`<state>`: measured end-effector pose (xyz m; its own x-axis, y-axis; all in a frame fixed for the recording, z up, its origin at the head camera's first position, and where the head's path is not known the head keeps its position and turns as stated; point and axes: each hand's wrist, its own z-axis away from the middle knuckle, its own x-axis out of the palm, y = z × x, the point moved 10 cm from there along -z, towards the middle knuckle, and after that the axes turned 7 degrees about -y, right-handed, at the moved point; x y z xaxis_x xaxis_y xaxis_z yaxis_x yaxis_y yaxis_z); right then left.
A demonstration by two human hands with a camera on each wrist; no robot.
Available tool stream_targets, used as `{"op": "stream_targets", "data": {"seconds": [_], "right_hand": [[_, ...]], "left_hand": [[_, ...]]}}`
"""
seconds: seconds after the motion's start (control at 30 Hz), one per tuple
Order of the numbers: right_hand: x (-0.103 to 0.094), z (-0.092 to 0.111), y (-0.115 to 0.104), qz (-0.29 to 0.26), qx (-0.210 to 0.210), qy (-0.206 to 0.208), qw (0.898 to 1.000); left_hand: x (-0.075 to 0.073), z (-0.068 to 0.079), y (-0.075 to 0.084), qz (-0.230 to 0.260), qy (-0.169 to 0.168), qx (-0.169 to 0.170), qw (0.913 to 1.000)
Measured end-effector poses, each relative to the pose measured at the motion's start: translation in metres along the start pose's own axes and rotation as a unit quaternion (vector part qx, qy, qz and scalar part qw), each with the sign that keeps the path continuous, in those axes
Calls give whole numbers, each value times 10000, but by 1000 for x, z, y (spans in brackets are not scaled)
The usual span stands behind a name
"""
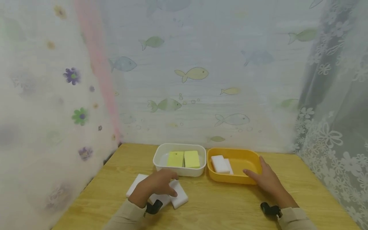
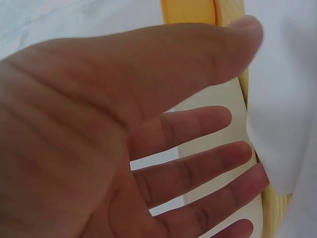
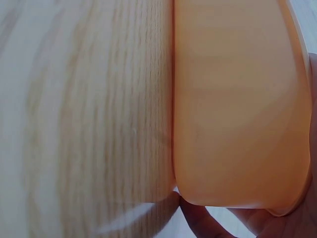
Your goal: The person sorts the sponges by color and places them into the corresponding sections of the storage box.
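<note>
White blocks (image 1: 181, 195) (several) beneath left hand (image 1: 158, 184).

Fish-print sheeting (image 1: 201, 57), flower-print sheeting (image 1: 43, 111) and floral lace (image 1: 343, 137) are surrounding a wood-grain surface (image 1: 218, 203) in what is looking like a home's curtained corner.

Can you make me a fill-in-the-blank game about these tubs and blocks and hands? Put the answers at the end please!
1. The tub with two yellow blocks in it is colored ____.
2. The person grips the orange tub with the ____ hand.
3. The white blocks by the left hand lie on the ____.
4. The animals drawn on the curtain behind the tubs are ____.

Missing words: white; right; table; fish.
</note>
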<state>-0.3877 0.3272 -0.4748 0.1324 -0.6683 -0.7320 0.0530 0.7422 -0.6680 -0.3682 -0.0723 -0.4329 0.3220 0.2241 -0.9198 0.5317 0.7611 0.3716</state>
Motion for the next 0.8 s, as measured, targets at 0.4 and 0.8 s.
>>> {"op": "stream_targets", "data": {"seconds": [0.4, 0.8], "right_hand": [[1, 1, -1, 148, 1, 9, 9999], [0, -2, 2, 309, -18, 101, 9995]], "left_hand": [[8, 0, 6, 5, -293, -27, 9996], [4, -5, 8, -125, 144, 95, 9998]]}}
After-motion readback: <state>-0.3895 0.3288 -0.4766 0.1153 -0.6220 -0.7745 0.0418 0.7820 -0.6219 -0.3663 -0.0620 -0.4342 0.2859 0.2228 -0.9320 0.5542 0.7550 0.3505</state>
